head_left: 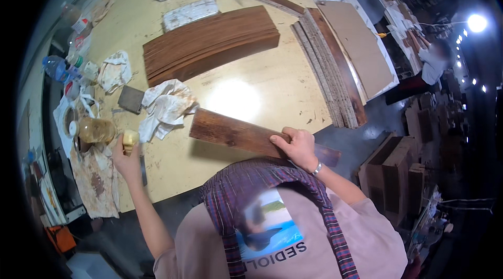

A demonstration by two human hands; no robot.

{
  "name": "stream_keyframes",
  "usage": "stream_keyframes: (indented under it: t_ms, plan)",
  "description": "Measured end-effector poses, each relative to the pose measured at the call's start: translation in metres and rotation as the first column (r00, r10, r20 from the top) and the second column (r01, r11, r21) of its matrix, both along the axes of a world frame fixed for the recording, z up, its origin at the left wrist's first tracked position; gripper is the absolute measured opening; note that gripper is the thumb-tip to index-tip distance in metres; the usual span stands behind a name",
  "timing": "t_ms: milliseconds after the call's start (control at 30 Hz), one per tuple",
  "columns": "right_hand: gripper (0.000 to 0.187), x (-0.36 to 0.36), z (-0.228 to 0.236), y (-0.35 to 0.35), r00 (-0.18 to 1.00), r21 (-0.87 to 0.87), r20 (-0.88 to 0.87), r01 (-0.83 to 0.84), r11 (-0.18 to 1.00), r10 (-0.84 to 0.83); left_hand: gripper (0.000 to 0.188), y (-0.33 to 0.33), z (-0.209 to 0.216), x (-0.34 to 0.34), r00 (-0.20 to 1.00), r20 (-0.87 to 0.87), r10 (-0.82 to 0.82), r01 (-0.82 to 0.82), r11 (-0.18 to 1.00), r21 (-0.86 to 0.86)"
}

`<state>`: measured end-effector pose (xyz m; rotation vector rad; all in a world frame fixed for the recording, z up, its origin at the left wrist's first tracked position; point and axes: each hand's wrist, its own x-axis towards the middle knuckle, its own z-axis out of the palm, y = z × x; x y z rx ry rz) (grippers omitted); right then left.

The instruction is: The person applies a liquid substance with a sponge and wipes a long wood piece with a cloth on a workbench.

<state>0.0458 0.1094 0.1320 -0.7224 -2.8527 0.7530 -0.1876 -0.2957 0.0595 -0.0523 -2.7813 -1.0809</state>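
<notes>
A brown wooden plank (230, 133) lies slantwise over the table's near edge, close to my body. My right hand (296, 148) grips it toward its right end, thumb on the upper face. At the left, my left hand (127, 159) is closed round a small pale yellow block (130, 138); its exact material cannot be made out. Just beside that hand rests a jar of amber liquid (97, 129) with a white cap, tipped toward the left. A crumpled stained white cloth (166, 105) and a dark square pad (131, 99) lie beyond my left hand.
A stack of brown planks (209, 43) sits mid-table, with two whitish wrapped blocks (189, 14) behind. More boards (330, 64) stand along the right edge by a cardboard sheet (356, 43). Plastic bottles (57, 68) crowd the left edge. Another person (432, 61) works far right.
</notes>
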Motion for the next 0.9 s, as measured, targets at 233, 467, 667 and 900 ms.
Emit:
stream_keyframes:
  t_ms: [233,467,667,900]
  plan:
    - [0.054,-0.001,0.0,0.004,0.999,-0.006,-0.034,0.013,1.0,-0.014,0.058,0.13,0.118,0.046,0.809,-0.222,-0.544,0.585,0.782,0.214]
    - [0.058,0.007,0.009,0.008,0.995,0.001,0.083,0.047,0.999,-0.047,0.057,0.108,0.109,0.05,0.785,-0.103,-0.611,0.619,0.779,0.099]
    - [0.059,0.004,0.002,0.005,0.997,-0.034,0.063,0.041,0.999,-0.039,0.057,0.143,0.131,0.047,0.747,-0.25,-0.616,0.653,0.75,0.106]
    - [0.058,0.012,-0.002,0.006,0.998,-0.061,0.03,0.065,0.996,-0.063,0.056,0.128,0.109,0.048,0.794,-0.242,-0.557,0.595,0.793,0.127]
